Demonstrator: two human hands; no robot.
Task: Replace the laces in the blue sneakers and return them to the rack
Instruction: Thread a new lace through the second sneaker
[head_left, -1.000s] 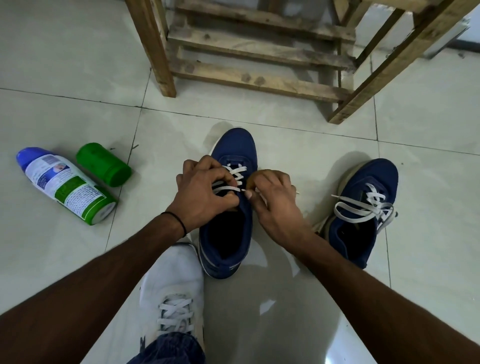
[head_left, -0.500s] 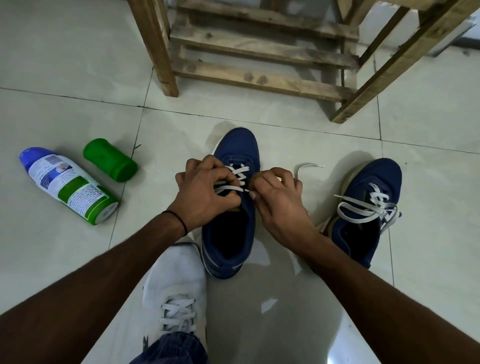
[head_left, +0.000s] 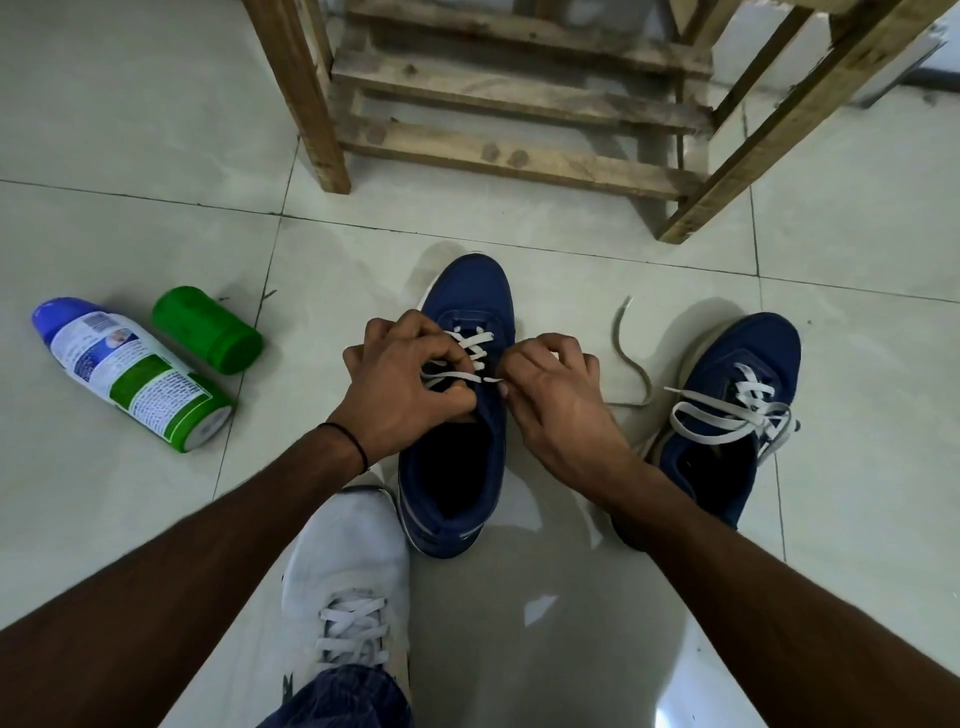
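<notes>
Both forearms are reaching forward from six o'clock and converging on the middle of the tiled floor (head_left: 857, 312), wrists bent down. The left hand (head_left: 400, 395), a dark band (head_left: 353, 441) circling its wrist, is curling its fingers tightly and pinching the white lace (head_left: 470, 343) at the left eyelet row of the near blue sneaker (head_left: 467, 291). The right hand (head_left: 561, 410) is curling too, thumb and forefinger nipping the same lace at the right eyelet row; exactly how much lace is lying inside that fist I cannot tell. A loose lace end (head_left: 631, 358) is trailing out from under the right hand towards three o'clock. The near blue sneaker is standing on the floor between the hands, toe pointing to twelve o'clock. The second blue sneaker (head_left: 737, 364), loosely laced, is sitting at three o'clock, apart from it. The wooden rack (head_left: 493, 150) is standing at twelve o'clock. A spray can (head_left: 130, 374) and a green cap (head_left: 208, 330) are lying at nine o'clock, and a white shoe (head_left: 348, 571) is resting at six o'clock, touching the near sneaker's heel.
</notes>
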